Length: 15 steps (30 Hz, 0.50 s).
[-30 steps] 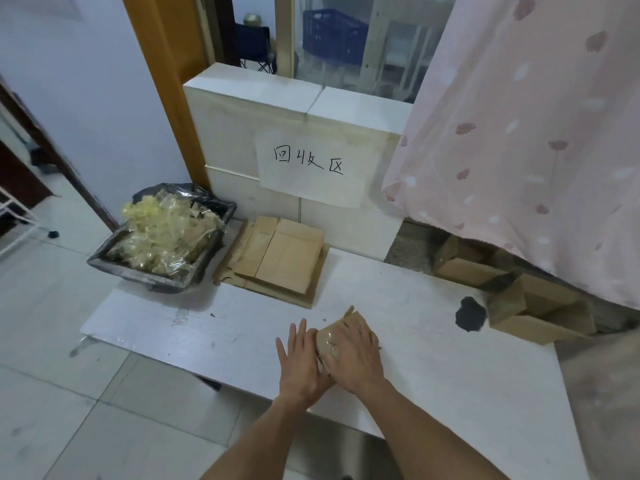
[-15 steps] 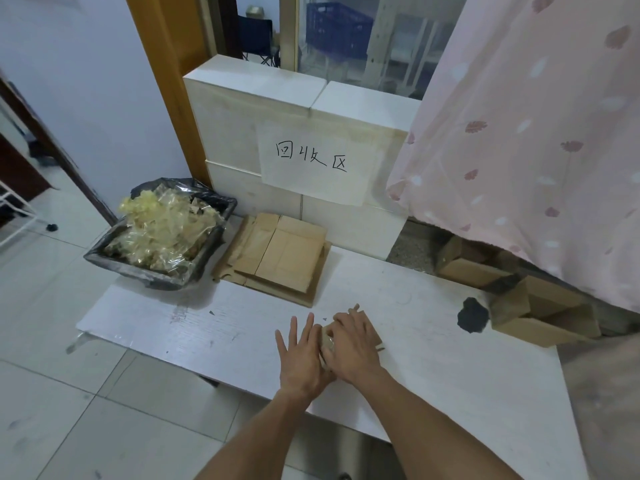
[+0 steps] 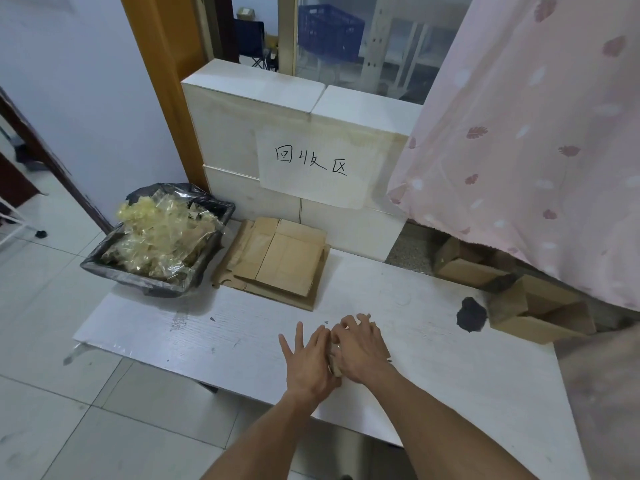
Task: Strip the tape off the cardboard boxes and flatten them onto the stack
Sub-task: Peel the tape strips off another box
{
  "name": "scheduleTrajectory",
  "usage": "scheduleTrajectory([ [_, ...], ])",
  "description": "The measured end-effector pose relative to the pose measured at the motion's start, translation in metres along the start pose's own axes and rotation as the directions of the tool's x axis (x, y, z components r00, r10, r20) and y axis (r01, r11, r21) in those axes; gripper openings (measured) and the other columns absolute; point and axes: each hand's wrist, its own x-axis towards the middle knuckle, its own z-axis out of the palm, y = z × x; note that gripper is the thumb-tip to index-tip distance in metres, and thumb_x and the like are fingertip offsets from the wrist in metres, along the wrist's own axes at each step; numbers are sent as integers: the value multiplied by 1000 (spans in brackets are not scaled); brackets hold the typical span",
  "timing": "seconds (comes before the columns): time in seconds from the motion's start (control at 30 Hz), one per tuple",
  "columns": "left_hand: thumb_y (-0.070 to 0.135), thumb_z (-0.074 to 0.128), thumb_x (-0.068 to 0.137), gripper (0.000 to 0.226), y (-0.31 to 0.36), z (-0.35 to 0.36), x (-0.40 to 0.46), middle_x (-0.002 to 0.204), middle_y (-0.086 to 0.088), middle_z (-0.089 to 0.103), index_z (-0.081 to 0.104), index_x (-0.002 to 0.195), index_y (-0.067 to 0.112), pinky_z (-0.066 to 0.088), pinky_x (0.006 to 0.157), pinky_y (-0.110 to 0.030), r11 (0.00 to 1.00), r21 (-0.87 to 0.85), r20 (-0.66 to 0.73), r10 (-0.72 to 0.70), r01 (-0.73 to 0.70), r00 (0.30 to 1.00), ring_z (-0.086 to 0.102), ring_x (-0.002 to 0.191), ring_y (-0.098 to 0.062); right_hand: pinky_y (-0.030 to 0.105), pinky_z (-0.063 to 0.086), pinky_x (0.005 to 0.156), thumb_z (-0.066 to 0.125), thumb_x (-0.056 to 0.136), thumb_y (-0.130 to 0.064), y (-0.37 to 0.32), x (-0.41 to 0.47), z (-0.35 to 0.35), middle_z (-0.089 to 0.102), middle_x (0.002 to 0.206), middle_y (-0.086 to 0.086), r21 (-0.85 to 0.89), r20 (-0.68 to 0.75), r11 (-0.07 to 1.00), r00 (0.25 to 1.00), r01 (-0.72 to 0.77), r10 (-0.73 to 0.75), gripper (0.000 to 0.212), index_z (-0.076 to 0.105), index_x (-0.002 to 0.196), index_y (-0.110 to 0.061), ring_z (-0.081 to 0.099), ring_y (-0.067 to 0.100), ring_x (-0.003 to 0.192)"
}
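Two hands are laid over one small brown cardboard box (image 3: 333, 358) at the near edge of the white table (image 3: 242, 327): the left hand (image 3: 308, 362) spread flat, the right hand (image 3: 360, 351) curled over it. Farther off, slightly left, the flattened brown cardboard stack (image 3: 280, 261) is seen.

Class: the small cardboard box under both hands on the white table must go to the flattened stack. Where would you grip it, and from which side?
Probably its left edge, the sliver of the small cardboard box showing between the left hand and right hand. It lies low on the table, so pinch from the left.
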Motion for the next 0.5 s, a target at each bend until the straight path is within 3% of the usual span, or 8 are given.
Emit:
scheduleTrajectory([
  [0.2, 70, 66, 74, 95, -3, -2, 6, 163, 6, 15, 21, 150, 34, -11, 110, -70, 1000, 24, 33, 4, -4, 999, -10, 151, -37, 40, 31, 107, 58, 94, -37, 2, 2, 3, 39, 141, 0, -69, 37, 997, 999, -26, 29, 34, 56, 126, -23, 31, 29, 134],
  [0.37, 72, 65, 72, 98, -6, 0, 11, 162, 7, 17, 21, 150, 34, -11, 110, -70, 999, 27, 32, 24, -25, 999, -7, 152, -35, 35, 25, 109, 53, 98, -35, 7, 3, 11, 41, 143, -5, 94, -47, 990, 993, -102, 107, 38, 49, 135, -28, 29, 23, 133],
  [0.5, 70, 68, 72, 99, -5, 2, 11, 162, 7, 17, 20, 150, 34, -11, 111, -70, 999, 36, 35, 26, -27, 999, -5, 152, -35, 33, 25, 106, 51, 98, -34, 10, 4, 10, 45, 141, -11, 103, -63, 991, 994, -84, 91, 33, 59, 130, -31, 29, 19, 133],
])
